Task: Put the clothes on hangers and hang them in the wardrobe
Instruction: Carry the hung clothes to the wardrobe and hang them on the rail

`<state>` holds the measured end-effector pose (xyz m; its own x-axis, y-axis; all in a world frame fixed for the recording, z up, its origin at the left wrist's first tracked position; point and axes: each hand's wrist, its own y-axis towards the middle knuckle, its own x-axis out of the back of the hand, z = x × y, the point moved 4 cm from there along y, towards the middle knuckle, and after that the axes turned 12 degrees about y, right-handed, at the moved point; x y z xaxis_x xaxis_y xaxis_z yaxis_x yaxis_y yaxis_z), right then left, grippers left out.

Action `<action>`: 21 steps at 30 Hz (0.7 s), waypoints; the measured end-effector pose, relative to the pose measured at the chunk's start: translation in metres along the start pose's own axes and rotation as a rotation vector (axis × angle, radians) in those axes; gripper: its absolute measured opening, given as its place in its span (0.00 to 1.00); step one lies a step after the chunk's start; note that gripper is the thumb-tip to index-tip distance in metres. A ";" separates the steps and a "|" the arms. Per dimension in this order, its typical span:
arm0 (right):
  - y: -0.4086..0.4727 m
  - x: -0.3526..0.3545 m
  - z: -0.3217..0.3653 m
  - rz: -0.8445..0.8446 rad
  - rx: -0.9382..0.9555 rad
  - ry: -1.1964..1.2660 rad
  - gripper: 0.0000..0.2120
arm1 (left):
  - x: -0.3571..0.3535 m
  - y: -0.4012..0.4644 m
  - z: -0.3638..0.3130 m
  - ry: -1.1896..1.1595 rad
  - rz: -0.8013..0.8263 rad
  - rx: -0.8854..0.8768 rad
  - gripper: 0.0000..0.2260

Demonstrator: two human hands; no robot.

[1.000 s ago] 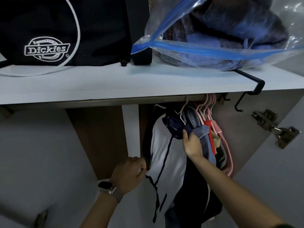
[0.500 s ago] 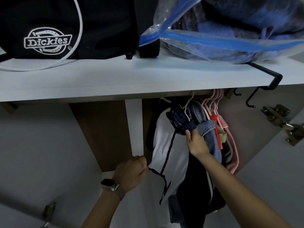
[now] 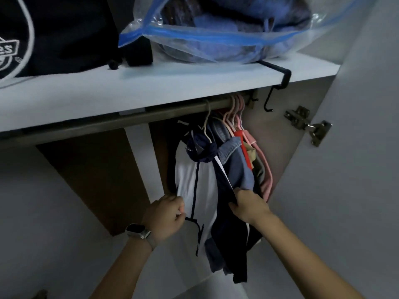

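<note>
Under smooth white shelf, hands grip hanging soft jersey.

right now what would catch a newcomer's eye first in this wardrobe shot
Two hands in the lower middle: the left hand pinches the edge of a white and navy jacket and the right hand grips its dark front. The jacket hangs from the rail beside pink hangers. Above, a clear plastic bag of blue clothes sits on the shelf.

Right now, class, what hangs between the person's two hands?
In the head view, the white top with navy trim hangs between the left hand and right hand.
</note>
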<state>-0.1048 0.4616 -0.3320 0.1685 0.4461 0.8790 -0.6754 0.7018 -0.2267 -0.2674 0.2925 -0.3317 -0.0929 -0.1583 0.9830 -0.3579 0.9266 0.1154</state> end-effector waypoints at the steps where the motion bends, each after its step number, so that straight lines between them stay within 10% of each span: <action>1: -0.010 -0.001 -0.006 -0.017 -0.010 0.005 0.15 | -0.002 0.000 -0.004 0.005 0.007 -0.024 0.04; 21: -0.327 -0.077 -0.150 -0.276 -0.730 0.168 0.32 | -0.047 -0.066 -0.205 0.038 0.252 -0.758 0.15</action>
<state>0.2112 0.2810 -0.3885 0.4060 0.2403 0.8817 0.0376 0.9596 -0.2788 -0.0489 0.3091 -0.3557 -0.0505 0.0862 0.9950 0.3998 0.9147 -0.0589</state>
